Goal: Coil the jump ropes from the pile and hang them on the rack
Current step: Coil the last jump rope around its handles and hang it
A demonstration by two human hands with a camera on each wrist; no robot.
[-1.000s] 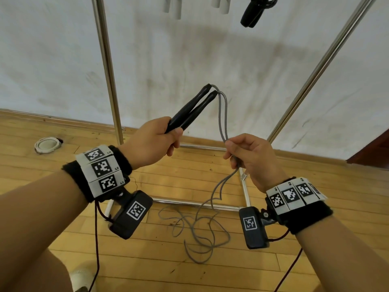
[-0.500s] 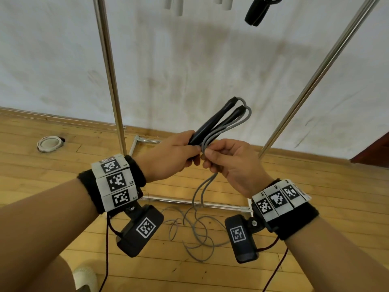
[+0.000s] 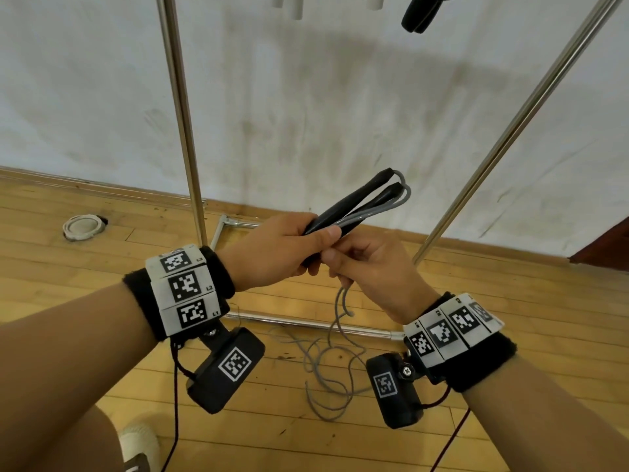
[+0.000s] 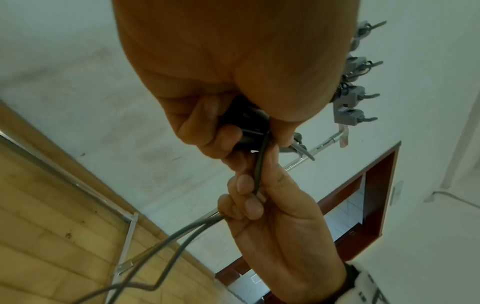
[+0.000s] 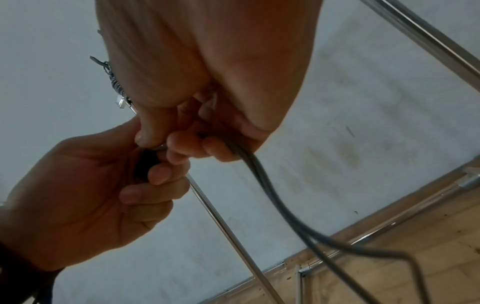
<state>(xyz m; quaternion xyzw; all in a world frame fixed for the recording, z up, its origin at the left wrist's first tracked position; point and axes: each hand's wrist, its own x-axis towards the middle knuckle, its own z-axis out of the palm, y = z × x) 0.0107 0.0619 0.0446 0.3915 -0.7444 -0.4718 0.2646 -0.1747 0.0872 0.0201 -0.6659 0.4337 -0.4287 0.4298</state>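
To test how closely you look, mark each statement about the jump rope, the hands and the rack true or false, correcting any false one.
1. The left hand holds both black handles together. True.
2. The right hand is empty. False: it grips the grey cord.
3. All the cord is coiled. False: much lies loose on the wooden floor.
4. A dark handle pair hangs at the top of the rack. True.

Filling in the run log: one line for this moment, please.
stage: coiling | left hand: grips two black handles | right hand: holds grey cord below them | rest of cord: loose on wooden floor
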